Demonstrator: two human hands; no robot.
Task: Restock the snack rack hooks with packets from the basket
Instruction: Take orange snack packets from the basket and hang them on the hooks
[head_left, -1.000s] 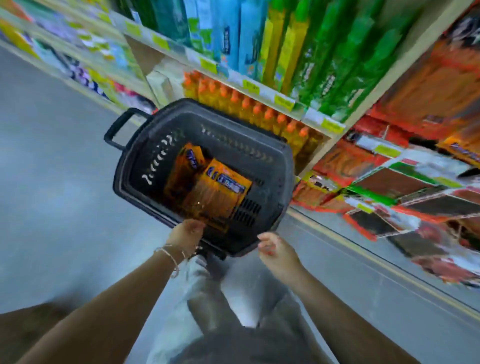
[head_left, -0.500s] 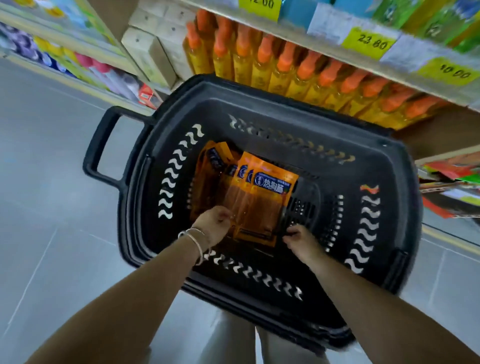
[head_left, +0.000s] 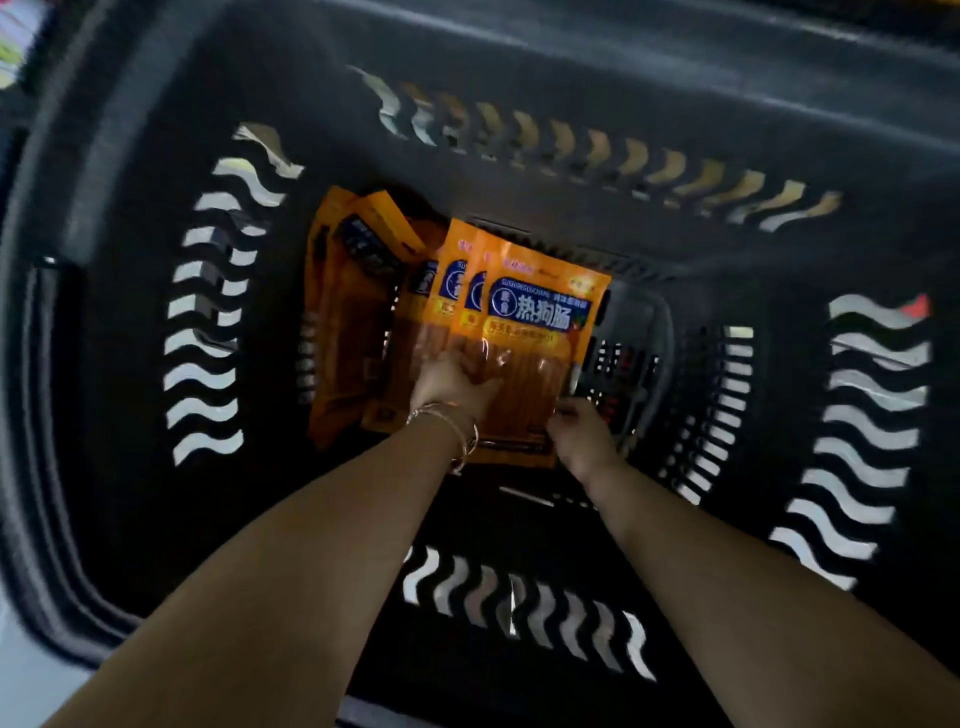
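— Two hands are deep inside the black basket (head_left: 130, 171). Can you see them?

— Yes. The left hand (head_left: 452, 379) is on the front packet (head_left: 540, 312), on the see-through part near the bottom. Its thumb points to the right.

— Is it holding the packet?

— I cannot tell. The fingers lie on it, but it is blurry there. I do not know if they curl round it or just press.

— And the right hand (head_left: 582, 436)?

— It is at the bottom right corner of the same packet. Its fingers are bent and they pinch the edge there.

— Where is the packet?

— Down in the basket, near the middle of the bottom. It is orange with a blue label and white letters. More like it peek out behind it on the left, spread like cards.

— Anything else?

— Another bunch of orange packets (head_left: 353, 322) sits just beside them, more to the left. A thin bracelet (head_left: 460, 423) is on the left wrist. The basket walls have wavy holes (head_left: 202, 374), and light shines through them.
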